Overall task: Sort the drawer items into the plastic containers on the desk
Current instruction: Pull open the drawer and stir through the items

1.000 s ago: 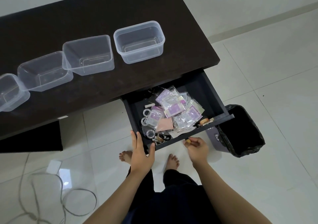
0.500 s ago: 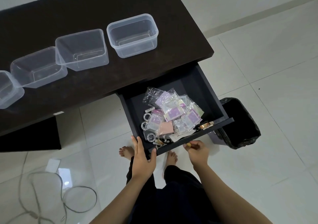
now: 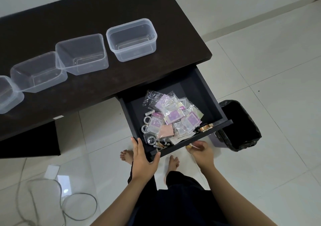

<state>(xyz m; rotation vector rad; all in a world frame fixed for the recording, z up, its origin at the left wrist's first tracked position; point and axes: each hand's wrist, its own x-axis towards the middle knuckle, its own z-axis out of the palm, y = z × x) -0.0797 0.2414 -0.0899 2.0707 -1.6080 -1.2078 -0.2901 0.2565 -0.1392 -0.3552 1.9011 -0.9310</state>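
Observation:
The dark drawer [image 3: 215,102] stands pulled out from under the desk [image 3: 165,69]. Inside lies a pile of clear and purple packets [image 3: 173,116], with metal rings [image 3: 147,120] on the left and a copper-coloured roll [image 3: 205,127] at the front right. My left hand [image 3: 141,158] grips the drawer's front left corner, fingers along the side and thumb on the front panel. My right hand [image 3: 201,152] curls round a small yellowish knob under the front edge. Several empty clear plastic containers sit in a row on the desk: [image 3: 132,40], [image 3: 81,53], [image 3: 38,71].
A fourth container [image 3: 8,95] is cut off at the left edge. A black-lined bin [image 3: 239,125] stands on the floor right of the drawer. A cable [image 3: 78,206] and a white card [image 3: 52,172] lie on the tiles at the left. My bare feet are under the drawer.
The drawer has slid further out of the desk, showing more of its inside. Both hands have stayed on its front edge and come back with it.

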